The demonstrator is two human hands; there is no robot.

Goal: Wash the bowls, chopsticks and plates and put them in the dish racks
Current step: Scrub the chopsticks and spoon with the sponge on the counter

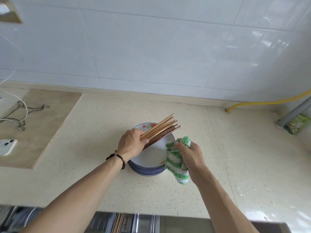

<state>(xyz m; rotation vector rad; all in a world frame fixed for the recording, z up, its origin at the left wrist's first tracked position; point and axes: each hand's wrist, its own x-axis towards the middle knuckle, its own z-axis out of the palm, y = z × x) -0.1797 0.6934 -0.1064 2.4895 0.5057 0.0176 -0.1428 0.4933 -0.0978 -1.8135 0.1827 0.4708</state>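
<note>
A stack of white plates with blue rims stands on the speckled counter at the centre. Above it my left hand grips a bundle of several wooden chopsticks, their ends pointing up and to the right. My right hand holds a green and white striped cloth at the right edge of the top plate. The top plate carries a red and green pattern at its far rim.
A phone and wire clips lie on the tan inset at the left. A yellow hose, a grey pipe and a green packet occupy the right back corner. Metal drawer racks show below the counter edge.
</note>
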